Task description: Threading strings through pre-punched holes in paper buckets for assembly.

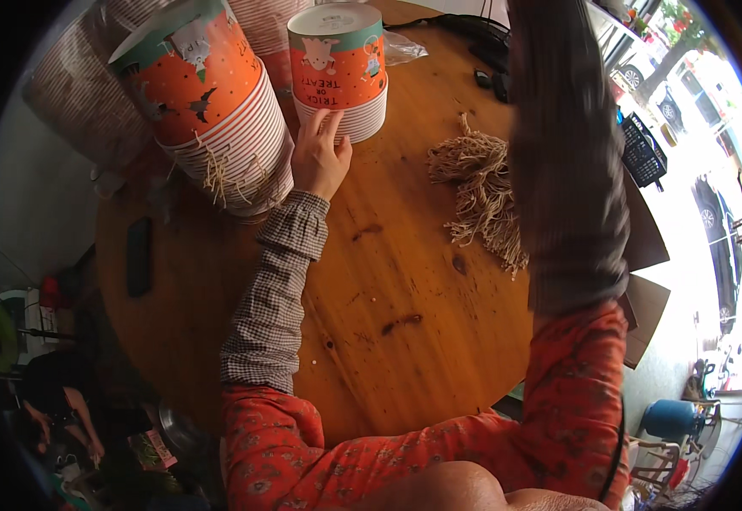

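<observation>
My left hand [321,160] rests its outstretched fingers against the lower side of a short stack of paper buckets [338,72]. The stack stands upside down, its pale bases up, with an orange and green cartoon print on the top bucket and white rims below. My right arm [567,162], in a dark sleeve blurred by motion, reaches up past the top edge, so its hand is out of sight. Beside that arm lies a bundle of cream cords [481,187]. Left of my hand leans a taller stack of like buckets [209,94], with several thin cords draped over its rims.
More bagged bucket stacks [64,94] crowd the far left of the round wooden table [388,341]. A dark phone [139,255] lies near its left edge. Black cables [464,30] and clear plastic [406,48] are at the back. Cardboard flaps [646,315] jut out at right. Another person [60,396] sits lower left.
</observation>
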### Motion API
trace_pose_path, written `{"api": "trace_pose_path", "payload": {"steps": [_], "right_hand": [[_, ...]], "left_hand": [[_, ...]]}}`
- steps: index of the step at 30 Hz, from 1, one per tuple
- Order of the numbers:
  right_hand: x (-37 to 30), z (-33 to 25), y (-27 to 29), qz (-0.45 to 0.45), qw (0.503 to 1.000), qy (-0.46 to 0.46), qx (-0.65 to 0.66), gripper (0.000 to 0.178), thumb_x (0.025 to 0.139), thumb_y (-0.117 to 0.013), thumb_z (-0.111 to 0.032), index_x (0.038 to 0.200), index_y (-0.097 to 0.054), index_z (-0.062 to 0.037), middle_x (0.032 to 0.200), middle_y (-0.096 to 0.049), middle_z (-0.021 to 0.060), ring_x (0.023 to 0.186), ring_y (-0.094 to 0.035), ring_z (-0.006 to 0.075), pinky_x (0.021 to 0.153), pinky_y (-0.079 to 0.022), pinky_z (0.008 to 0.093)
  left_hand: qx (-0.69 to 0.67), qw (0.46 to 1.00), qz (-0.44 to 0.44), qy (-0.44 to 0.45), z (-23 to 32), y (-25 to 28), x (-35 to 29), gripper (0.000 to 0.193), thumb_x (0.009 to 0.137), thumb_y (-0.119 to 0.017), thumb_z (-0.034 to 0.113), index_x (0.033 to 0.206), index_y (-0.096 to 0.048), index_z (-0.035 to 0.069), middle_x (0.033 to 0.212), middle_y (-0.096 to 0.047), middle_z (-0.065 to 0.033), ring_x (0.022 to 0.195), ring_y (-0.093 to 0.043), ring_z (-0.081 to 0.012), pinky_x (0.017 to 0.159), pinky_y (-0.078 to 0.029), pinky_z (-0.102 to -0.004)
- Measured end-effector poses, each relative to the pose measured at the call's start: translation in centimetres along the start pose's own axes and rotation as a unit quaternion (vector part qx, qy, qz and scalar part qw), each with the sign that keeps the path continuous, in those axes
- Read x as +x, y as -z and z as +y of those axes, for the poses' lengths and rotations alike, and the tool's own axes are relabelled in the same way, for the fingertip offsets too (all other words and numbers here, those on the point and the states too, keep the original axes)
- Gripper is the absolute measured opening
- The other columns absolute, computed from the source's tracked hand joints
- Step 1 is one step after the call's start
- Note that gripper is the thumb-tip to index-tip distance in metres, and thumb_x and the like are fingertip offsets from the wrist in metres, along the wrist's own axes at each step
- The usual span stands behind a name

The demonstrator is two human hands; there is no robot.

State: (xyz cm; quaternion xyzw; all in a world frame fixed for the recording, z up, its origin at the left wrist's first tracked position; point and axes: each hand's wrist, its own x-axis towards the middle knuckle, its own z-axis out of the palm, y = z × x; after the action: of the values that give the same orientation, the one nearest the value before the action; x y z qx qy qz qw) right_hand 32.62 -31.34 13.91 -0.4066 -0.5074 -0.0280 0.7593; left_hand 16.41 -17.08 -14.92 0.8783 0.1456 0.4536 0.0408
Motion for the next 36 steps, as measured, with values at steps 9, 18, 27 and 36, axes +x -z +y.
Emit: {"api": "trace_pose_path", "payload": {"steps": [9,18,27,36], "right_hand": [[-31.9,6.6,4.1,0.059,0.791,-0.547,0.266,0.023,0.100,-0.049,-0.025,0.096,-0.062,-0.0060,0.079,-0.062,0.0015,0.070,-0.059,0.0117,0.064,-0.050,0.0283],[-33.0,6.5,6.9,-0.083,0.914,-0.283,-0.279,0.016,0.082,-0.066,-0.013,0.091,-0.067,0.0000,0.084,-0.068,0.0166,0.077,-0.067,0.0234,0.071,-0.051,0.0313],[-29.9,6.6,13.2,-0.082,0.852,-0.148,-0.496,0.017,0.088,-0.062,-0.020,0.097,-0.069,-0.0079,0.097,-0.060,0.0091,0.087,-0.062,0.0288,0.076,-0.050,0.0393],[-30.6,7.4,13.3,-0.123,0.799,-0.195,-0.555,0.015,0.089,-0.059,-0.022,0.093,-0.065,-0.0093,0.097,-0.056,0.0090,0.087,-0.059,0.0298,0.076,-0.049,0.0407]], "left_hand": [[-0.187,0.972,-0.002,0.144,-0.4,4.3,-12.8,0.038,0.086,-0.065,0.011,0.122,-0.056,0.002,0.117,-0.060,-0.0160,0.104,-0.060,-0.0291,0.090,-0.049,-0.0345],[-0.153,0.956,-0.036,0.249,1.1,10.9,-15.7,0.037,0.088,-0.063,0.011,0.122,-0.056,0.001,0.113,-0.063,-0.0141,0.101,-0.062,-0.0262,0.090,-0.048,-0.0328],[-0.227,0.919,0.004,0.323,2.1,12.5,-18.5,0.027,0.092,-0.055,0.007,0.118,-0.058,0.000,0.104,-0.067,-0.0113,0.096,-0.062,-0.0183,0.086,-0.048,-0.0314],[-0.167,0.931,-0.038,0.324,3.7,13.0,-18.1,0.026,0.092,-0.054,0.009,0.115,-0.059,0.000,0.105,-0.068,-0.0142,0.098,-0.065,-0.0227,0.083,-0.050,-0.0324]]}}
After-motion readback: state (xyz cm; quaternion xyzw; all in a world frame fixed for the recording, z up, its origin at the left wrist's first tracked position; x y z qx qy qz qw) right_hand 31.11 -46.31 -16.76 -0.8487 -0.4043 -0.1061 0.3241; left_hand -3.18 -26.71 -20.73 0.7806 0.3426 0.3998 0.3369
